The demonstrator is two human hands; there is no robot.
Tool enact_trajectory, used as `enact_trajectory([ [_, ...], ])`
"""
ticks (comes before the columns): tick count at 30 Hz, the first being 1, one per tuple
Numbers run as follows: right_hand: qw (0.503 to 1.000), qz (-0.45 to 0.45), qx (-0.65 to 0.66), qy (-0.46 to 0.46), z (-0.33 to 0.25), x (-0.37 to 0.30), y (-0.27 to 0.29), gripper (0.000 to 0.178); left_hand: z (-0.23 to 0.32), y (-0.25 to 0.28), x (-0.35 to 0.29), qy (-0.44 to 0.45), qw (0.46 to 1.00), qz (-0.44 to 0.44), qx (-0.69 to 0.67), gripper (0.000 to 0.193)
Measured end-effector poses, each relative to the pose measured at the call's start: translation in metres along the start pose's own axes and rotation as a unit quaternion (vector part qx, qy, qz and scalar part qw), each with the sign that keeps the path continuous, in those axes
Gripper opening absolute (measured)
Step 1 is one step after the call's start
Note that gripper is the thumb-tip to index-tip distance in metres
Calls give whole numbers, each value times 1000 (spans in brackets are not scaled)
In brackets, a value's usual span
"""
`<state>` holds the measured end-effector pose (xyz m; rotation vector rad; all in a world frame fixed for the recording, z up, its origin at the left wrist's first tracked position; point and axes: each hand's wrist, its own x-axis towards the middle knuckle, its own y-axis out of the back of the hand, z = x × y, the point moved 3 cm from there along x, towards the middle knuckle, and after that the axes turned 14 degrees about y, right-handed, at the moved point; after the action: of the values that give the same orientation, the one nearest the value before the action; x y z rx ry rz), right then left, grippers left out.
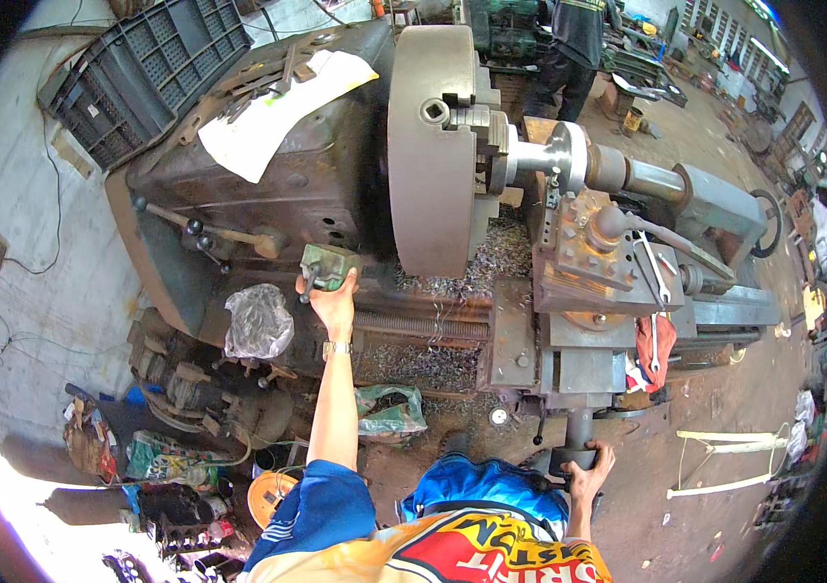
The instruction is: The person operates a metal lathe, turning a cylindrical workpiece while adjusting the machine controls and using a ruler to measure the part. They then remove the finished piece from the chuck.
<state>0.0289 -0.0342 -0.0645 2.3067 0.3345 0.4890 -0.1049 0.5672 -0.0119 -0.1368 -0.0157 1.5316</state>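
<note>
In the head view, a silver workpiece (534, 156) is seen at upper centre, clamped at its left end in the large chuck (431, 165) and backed at its right by the tailstock (720, 206); its long axis is run nearly level across the frame, dipped slightly towards the right, and its broad disc is turned face-on to that axis. At centre left, the lower part of a green box (332, 264) is gripped by the left hand (332, 299); whether its small lever is also held cannot be told. At lower right of centre, a dark handle (571, 459) is grasped by the curled fingers of the right hand (588, 472). Little room is left below the workpiece, where the tool post (596, 238) is set close beneath it, with a spanner (654, 267) laid at its right. Between chuck and carriage (520, 340), a gap is strewn with metal chips (506, 255). Below the lathe's right edge, floor (632, 515) is seen, reaching to a pale frame (724, 457).
</note>
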Motion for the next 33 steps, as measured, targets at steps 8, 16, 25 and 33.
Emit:
enact_trajectory([
  [8,1000,2,2,-7,1,-1,0,58,24,-10,24,-44,991,75,100,79],
  [16,1000,23,15,2,-7,1,1,58,24,-24,18,-120,972,113,166,91],
  [25,1000,19,7,19,-3,2,-1,57,6,-28,16,-150,958,166,178,109],
  [33,1000,13,19,7,-2,-2,1,59,-75,-20,10,5,995,-6,-98,94],
])
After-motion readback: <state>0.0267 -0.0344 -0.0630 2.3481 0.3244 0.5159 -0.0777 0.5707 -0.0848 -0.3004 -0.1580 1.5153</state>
